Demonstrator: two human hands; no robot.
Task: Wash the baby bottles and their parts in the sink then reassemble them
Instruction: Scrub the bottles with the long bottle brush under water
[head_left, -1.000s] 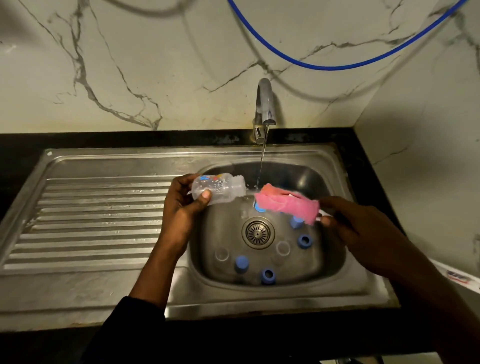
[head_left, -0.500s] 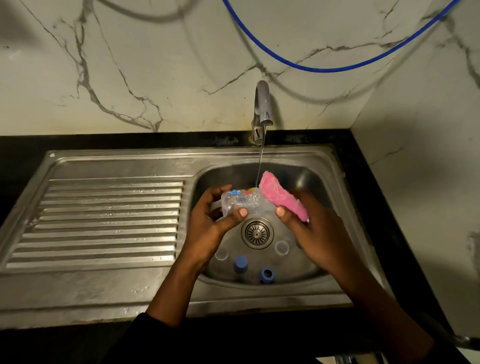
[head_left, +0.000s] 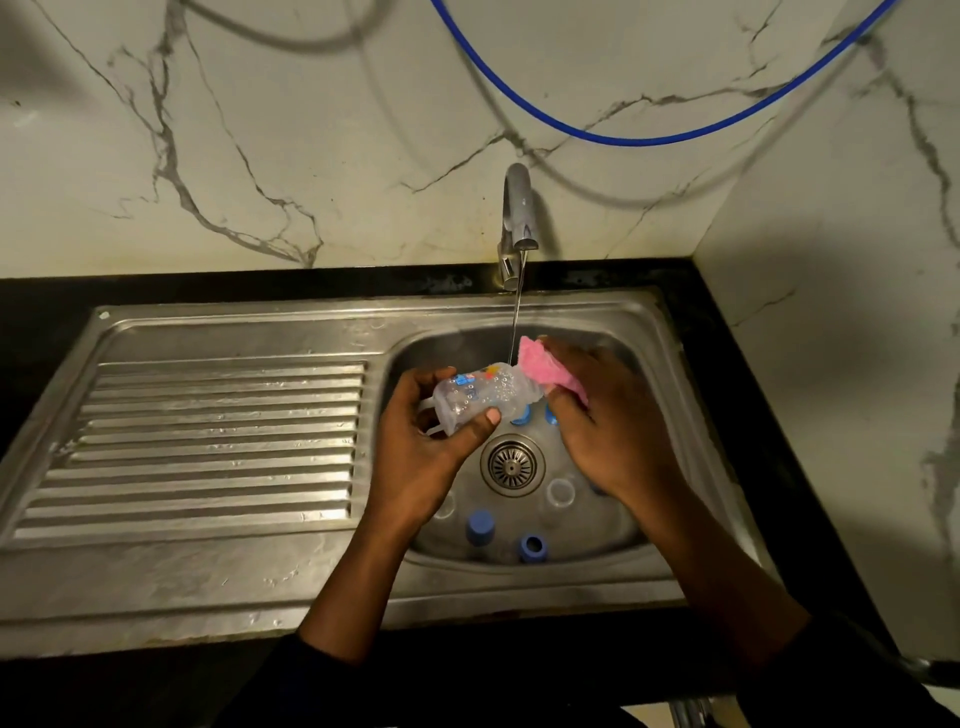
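A clear baby bottle (head_left: 480, 397) with coloured print lies sideways over the sink bowl (head_left: 639, 525), gripped by my left hand (head_left: 423, 452). My right hand (head_left: 605, 421) holds a pink sponge (head_left: 543, 369) against the bottle's open neck. A thin stream of water falls from the tap (head_left: 518, 213) onto the sponge and neck. On the bowl floor lie a blue cap (head_left: 480, 526), a blue ring (head_left: 532, 546) and a clear teat (head_left: 561, 491); more blue parts (head_left: 522, 415) show under the bottle.
The ribbed steel draining board (head_left: 218, 447) lies to the left of the bowl. The drain strainer (head_left: 511, 465) sits in the bowl's middle. A blue hose (head_left: 649, 139) hangs across the marble wall. A side wall closes in on the right.
My hands came together over the bowl: the sponge went from apart on the right to pressed on the bottle's neck. The bottle has turned a little in my left hand.
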